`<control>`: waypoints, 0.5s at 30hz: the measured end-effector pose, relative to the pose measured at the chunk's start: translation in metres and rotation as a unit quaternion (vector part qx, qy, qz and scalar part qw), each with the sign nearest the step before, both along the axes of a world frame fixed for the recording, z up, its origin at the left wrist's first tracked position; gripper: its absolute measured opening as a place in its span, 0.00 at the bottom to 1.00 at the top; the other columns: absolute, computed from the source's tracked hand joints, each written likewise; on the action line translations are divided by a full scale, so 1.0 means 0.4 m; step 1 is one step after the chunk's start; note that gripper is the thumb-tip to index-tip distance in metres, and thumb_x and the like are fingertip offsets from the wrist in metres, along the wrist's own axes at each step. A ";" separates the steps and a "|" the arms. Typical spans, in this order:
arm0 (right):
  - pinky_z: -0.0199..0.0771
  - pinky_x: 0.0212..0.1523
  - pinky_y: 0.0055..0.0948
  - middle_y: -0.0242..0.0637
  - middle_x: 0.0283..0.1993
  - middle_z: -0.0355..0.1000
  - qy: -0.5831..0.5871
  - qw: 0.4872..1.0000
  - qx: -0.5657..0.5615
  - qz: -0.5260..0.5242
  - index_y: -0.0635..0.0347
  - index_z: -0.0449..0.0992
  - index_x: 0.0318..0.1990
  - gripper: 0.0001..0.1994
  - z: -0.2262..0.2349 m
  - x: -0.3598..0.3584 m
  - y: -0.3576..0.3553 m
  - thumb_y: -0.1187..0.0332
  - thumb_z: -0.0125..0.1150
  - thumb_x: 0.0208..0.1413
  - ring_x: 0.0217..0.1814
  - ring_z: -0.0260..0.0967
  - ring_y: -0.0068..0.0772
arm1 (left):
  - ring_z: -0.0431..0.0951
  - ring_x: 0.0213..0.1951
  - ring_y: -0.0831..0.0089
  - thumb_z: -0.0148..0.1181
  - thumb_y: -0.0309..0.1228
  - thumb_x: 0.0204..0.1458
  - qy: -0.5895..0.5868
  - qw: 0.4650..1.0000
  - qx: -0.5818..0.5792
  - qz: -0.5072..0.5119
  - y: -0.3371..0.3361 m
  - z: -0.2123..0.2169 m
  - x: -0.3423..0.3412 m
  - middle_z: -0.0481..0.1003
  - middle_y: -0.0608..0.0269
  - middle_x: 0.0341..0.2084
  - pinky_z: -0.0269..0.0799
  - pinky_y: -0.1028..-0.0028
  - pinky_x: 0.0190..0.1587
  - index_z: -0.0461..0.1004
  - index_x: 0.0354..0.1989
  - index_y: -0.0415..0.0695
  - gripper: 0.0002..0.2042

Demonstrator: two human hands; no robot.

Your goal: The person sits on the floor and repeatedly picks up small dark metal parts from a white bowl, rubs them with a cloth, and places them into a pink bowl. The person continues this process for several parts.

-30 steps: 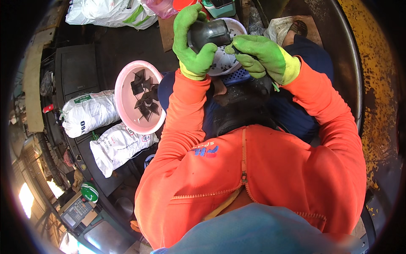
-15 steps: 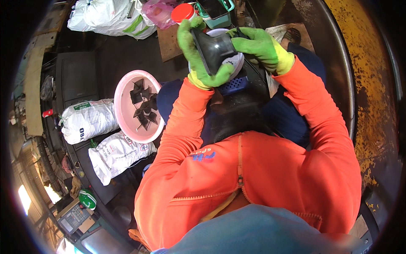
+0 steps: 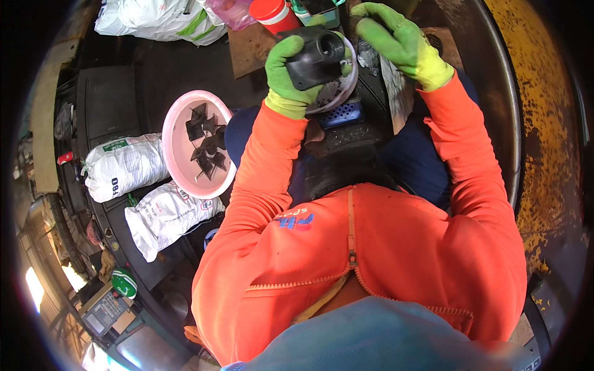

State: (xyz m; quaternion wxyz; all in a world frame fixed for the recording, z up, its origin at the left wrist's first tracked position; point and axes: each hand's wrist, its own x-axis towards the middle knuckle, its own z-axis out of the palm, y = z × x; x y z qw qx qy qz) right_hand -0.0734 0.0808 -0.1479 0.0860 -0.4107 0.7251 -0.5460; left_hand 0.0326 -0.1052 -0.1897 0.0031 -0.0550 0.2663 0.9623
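At top centre of the frame, our left hand [image 3: 289, 77] grips a black moulded housing [image 3: 315, 59]. Our right hand [image 3: 399, 38], fingers loosely curled and empty, hovers just beside it, above the white basket [image 3: 344, 91].

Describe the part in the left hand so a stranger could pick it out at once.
Start at the orange sleeves and follow the left one up to the green-gloved left hand. It grips a black housing, blocky with a round open socket at its upper end. Unlike the flat black vaned pieces in the pink bowl to its left, it is chunky and hollow.
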 end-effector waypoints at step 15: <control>0.77 0.38 0.34 0.38 0.42 0.77 0.245 0.969 -0.005 0.046 0.55 0.75 0.53 0.16 -0.049 0.028 -0.018 0.66 0.60 0.57 0.40 0.77 0.41 | 0.75 0.49 0.50 0.56 0.34 0.37 0.062 0.994 -0.068 0.057 -0.009 0.090 0.028 0.72 0.43 0.48 0.72 0.54 0.54 0.62 0.61 0.32 0.37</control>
